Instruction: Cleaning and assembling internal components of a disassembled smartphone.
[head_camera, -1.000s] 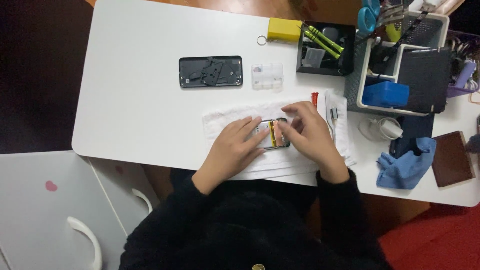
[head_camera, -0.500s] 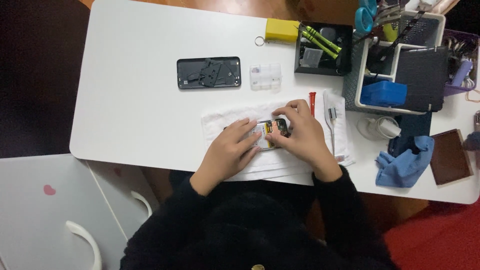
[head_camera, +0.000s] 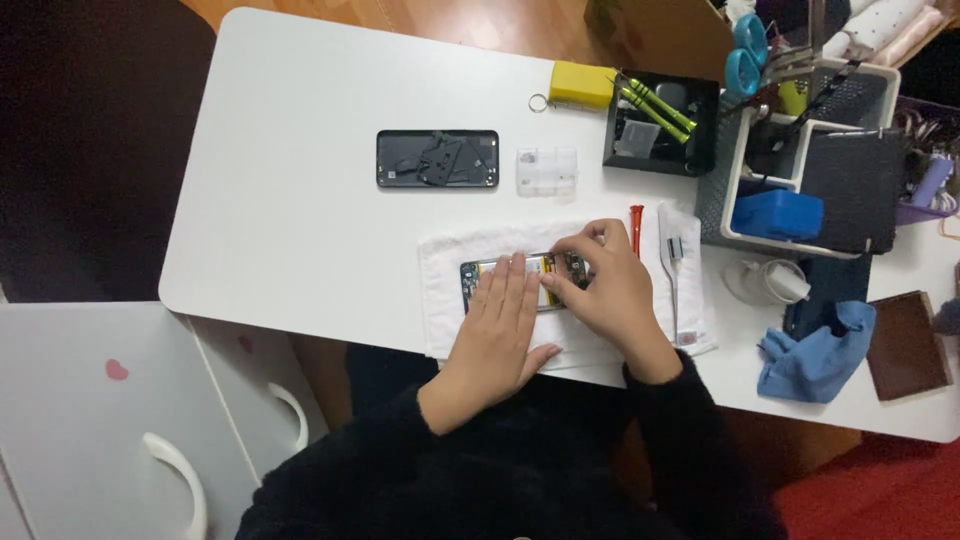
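Note:
An opened phone (head_camera: 478, 272) with a yellow battery lies on a white towel (head_camera: 440, 300) near the table's front edge. My left hand (head_camera: 503, 322) rests flat on the phone's lower half, fingers together, pressing it down. My right hand (head_camera: 605, 290) is curled over the phone's right end, fingertips pinched at something small inside it; what they pinch is hidden. A separate black phone back panel (head_camera: 437, 159) lies farther up the table. A red-handled tool (head_camera: 636, 228) and metal tweezers (head_camera: 670, 270) lie on the towel's right part.
A small clear parts case (head_camera: 547, 170) sits beside the back panel. Behind are a yellow block (head_camera: 582, 84), a black tray with green screwdrivers (head_camera: 660, 122), and a white organiser (head_camera: 800, 180) with a blue box. A blue cloth (head_camera: 815, 350) and brown wallet (head_camera: 905, 345) lie right.
My left hand has flattened onto the phone and slid right. My right hand has shifted along the phone's right end. The view has also moved slightly.

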